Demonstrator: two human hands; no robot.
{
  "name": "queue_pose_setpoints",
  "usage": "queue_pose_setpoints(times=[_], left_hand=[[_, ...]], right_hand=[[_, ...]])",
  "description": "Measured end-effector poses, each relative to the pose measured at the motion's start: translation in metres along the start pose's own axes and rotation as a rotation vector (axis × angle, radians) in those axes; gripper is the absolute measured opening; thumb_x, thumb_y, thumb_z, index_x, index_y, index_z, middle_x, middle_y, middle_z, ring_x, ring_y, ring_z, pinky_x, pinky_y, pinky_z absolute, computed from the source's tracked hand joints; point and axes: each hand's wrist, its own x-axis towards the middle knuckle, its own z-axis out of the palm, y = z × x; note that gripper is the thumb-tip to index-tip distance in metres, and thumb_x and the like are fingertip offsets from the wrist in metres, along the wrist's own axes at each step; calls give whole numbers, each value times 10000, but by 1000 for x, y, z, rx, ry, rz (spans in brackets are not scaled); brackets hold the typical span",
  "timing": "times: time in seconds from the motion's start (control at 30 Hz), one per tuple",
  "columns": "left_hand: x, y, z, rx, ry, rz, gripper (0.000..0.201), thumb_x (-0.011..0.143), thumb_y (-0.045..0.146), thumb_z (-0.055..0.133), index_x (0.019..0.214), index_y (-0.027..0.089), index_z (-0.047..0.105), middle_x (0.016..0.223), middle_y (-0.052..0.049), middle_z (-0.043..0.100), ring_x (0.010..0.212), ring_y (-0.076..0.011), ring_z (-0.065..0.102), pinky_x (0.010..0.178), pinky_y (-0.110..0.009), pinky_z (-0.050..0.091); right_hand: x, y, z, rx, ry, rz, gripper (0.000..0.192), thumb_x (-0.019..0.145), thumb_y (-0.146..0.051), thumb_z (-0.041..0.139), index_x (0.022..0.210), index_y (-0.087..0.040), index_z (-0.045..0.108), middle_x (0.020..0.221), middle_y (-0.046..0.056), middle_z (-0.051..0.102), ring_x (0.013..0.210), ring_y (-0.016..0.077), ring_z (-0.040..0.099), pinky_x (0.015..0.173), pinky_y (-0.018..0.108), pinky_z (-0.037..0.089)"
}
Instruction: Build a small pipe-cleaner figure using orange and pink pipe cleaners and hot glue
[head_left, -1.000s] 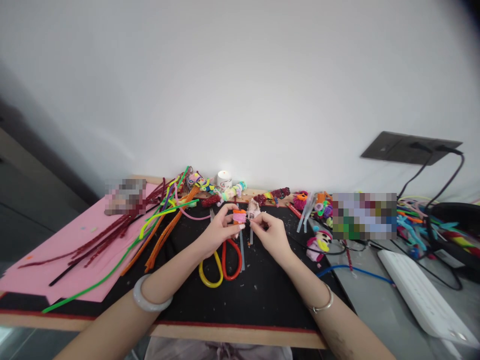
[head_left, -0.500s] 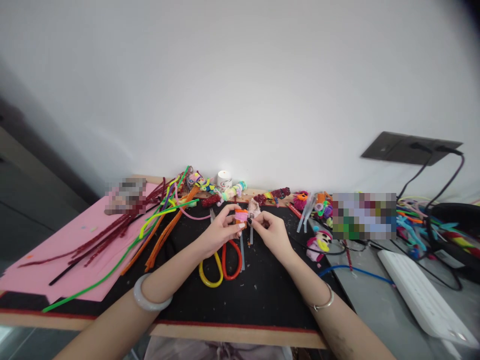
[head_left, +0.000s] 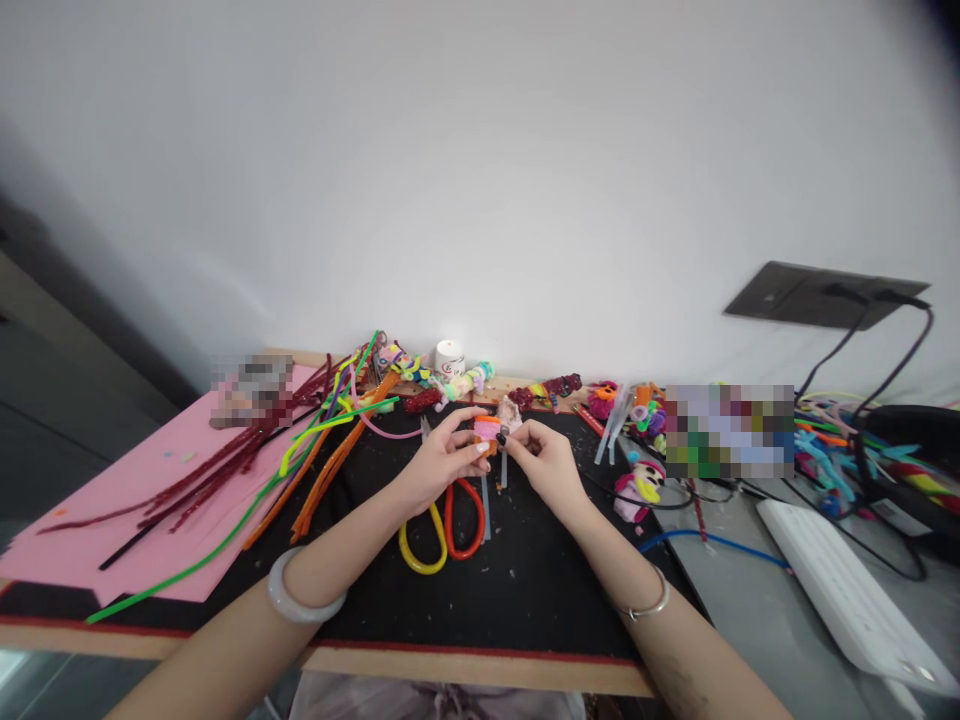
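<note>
Left hand (head_left: 441, 464) grasps pink-and-orange craft piece (head_left: 487, 430) above black mat (head_left: 540, 590) | right hand (head_left: 547, 464) meets its right edge, grip unclear | room stretches from scissors (head_left: 478, 519) to red front trim (head_left: 450, 649)

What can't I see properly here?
Head view:
Orange-pink piece: partly covered by the left hand.
Scissors: upper part hidden behind that hand.
Cup: its print is too small to read.
Pixelated patch: blurring hides what's there.
Black object: cut off by the right edge.

The scissor handles (head_left: 466, 556) look like glossy plastic.
</note>
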Motion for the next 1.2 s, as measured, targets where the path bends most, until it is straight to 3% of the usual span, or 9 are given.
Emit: queue_pose_setpoints(times=[0.23, 0.7, 1.2], left_hand=[[0, -1, -1, 13, -8, 19, 480, 718, 228, 657, 1153, 247, 456, 843, -9, 598, 606, -75, 594, 654, -259, 509], [1, -1, -1, 115, 1, 20, 429, 756, 297, 614, 1147, 243, 444, 989, -55, 628, 682, -132, 666, 711, -298, 530], [4, -4, -2, 199, 39, 48, 335, 823, 346, 513, 1132, 233, 448, 927, -45, 608, 660, -150, 676, 683, -302, 543]], right_hand=[[0, 0, 0, 21, -9, 20, 198, 758, -321, 571, 635, -168, 549, 569, -17, 518, 507, 108, 443, 483, 222, 367], [2, 2, 0, 4, -19, 24, 184, 758, -311, 578, 645, -166, 567, 580, -4, 560, 509, 115, 473, 485, 225, 381], [0, 0, 0, -67, -2, 1, 199, 764, -315, 559, 628, -169, 556, 552, -15, 533, 490, 110, 445, 471, 220, 347]])
